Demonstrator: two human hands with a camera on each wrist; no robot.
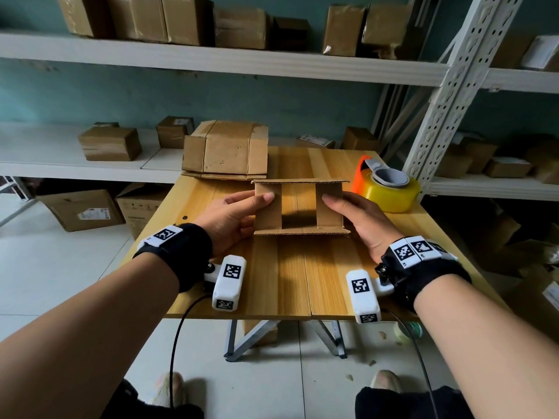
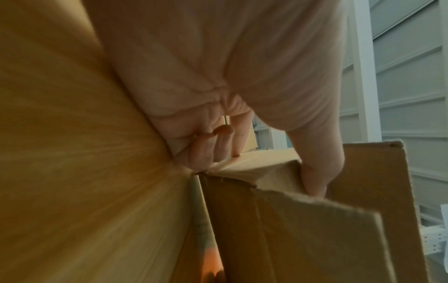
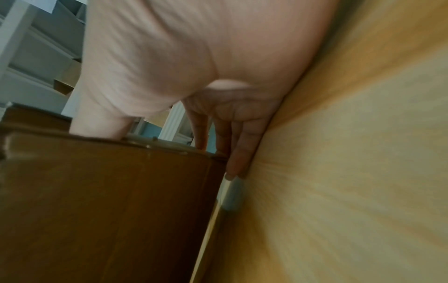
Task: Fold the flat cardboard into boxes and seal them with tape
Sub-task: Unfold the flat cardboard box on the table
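Left hand [image 1: 234, 214] and right hand [image 1: 361, 217] each grip a side flap of the box [image 1: 299, 207], thumbs folding them inward, tape roll [image 1: 385, 189] waiting at two o'clock on the table [image 1: 302, 282].

We look down from head height over the pale wooden table [image 1: 296, 276]; both wrist views sit low, close, sharing the half-folded brown cardboard box [image 1: 299, 204].

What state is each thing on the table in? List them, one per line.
cardboard box: opened up, upright on the table, two side flaps folded in, middle open, untaped.
left hand: thumb pressing the left flap.
right hand: thumb pressing the right flap.
flat cardboard stack: unfolded.
tape roll: untouched.
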